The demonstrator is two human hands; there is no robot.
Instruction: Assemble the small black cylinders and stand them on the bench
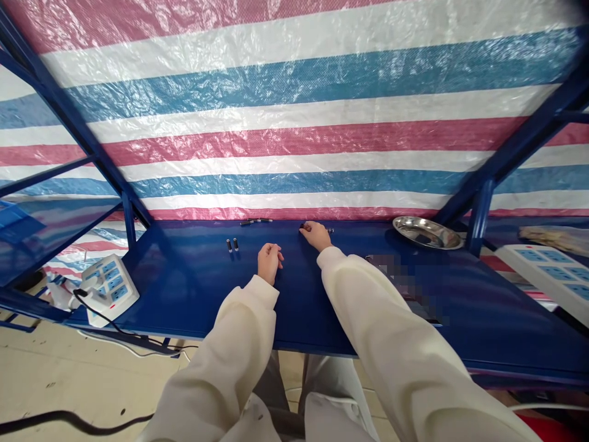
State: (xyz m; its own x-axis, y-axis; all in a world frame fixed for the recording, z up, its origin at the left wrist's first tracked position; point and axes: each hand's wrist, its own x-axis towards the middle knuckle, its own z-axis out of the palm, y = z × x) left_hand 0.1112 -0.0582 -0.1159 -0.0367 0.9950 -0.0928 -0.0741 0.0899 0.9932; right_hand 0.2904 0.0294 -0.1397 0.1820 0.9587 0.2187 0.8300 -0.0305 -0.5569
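My right hand (316, 234) is near the back of the blue table, its fingers closed on a small dark piece (302, 228) that they partly hide. Just right of it, small shiny bits (330, 231) lie on the surface. My left hand (270, 263) hovers nearer to me with curled, closed fingers; what they hold, if anything, is hidden. Left of that hand stand two small black cylinders with light tops, one (229, 245) beside the other (236, 244). Several thin dark cylinders (256, 220) lie along the table's back edge.
A round metal plate (426, 233) sits at the back right. In front of it is a dark, blurred flat item (405, 285). White power strips stand left (110, 288) and right (547, 270). Blue frame posts (481, 212) and a striped sheet (294, 141) bound the table (193, 288).
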